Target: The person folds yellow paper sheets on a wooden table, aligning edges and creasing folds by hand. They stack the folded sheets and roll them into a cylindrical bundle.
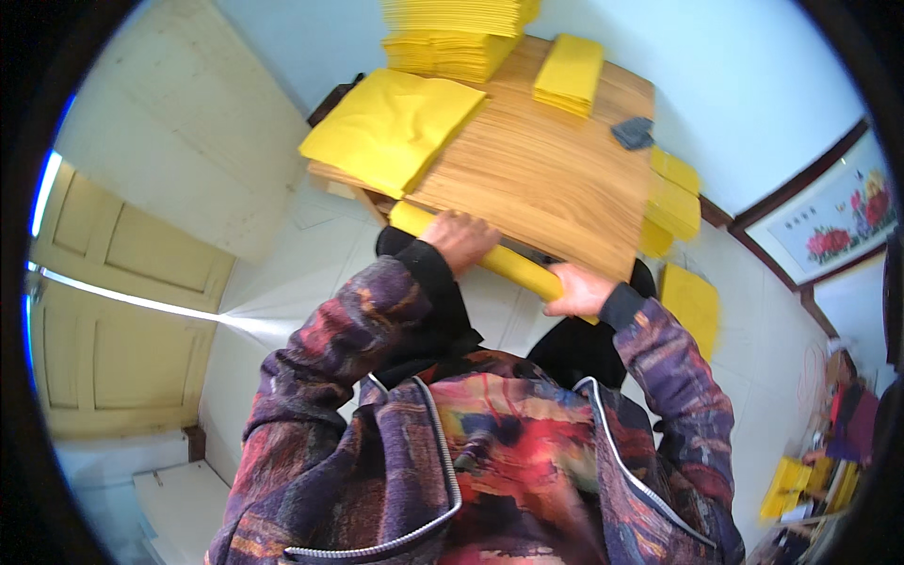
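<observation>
A narrow, folded or rolled yellow sheet lies slantwise along the near edge of the wooden table, in front of my body. My left hand is closed over it left of its middle. Near its right end, my right hand grips it, the fingers partly hidden. Just beyond my left hand, flat yellow sheets lie on the table's left side, slightly wrinkled on top. Whether the sheets are cloth or paper, I cannot tell.
At the table's far left rises a tall stack of folded yellow sheets; a smaller folded stack lies at its back. A dark grey object sits at the right edge. More yellow bundles and a yellow piece are beyond the table's right side.
</observation>
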`<state>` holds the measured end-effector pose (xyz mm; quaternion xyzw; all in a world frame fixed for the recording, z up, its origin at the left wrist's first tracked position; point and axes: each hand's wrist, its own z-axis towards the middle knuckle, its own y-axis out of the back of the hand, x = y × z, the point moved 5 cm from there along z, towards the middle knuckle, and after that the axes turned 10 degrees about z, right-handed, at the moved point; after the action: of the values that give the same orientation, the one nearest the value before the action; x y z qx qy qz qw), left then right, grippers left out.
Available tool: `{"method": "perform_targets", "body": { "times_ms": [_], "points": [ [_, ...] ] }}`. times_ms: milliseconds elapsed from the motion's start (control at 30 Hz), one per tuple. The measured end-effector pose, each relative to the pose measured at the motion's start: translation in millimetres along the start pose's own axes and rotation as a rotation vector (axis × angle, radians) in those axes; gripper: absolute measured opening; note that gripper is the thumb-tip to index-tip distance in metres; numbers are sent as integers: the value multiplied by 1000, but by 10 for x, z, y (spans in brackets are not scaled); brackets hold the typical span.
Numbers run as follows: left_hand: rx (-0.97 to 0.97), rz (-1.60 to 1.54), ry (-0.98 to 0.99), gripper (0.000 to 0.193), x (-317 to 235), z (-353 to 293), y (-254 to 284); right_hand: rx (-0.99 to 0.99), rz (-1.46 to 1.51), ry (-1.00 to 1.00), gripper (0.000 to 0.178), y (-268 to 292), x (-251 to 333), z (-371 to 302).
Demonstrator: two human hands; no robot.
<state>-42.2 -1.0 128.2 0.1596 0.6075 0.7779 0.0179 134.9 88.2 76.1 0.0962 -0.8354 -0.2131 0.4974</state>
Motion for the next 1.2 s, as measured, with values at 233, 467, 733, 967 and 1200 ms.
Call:
{"method": "perform_targets", "body": {
  "times_ms": [233,467,733,967,1200],
  "points": [
    [143,148,36,26,73,103,209,-65,60,40,45,41,98,10],
    [-514,-545,443,72,300,-101,824,-337,223,166,52,392,450,-41],
    [-347,-1765,266,50,222,819,716,-426,296,413,52,564,984,207],
    [-405,-1550,277,34,238,1206,638,-641,335,704,55,955,851,380],
    [-308,-1454,387,19,81,1187,-307,-624,370,342,54,724,-47,777]
  ]
}}
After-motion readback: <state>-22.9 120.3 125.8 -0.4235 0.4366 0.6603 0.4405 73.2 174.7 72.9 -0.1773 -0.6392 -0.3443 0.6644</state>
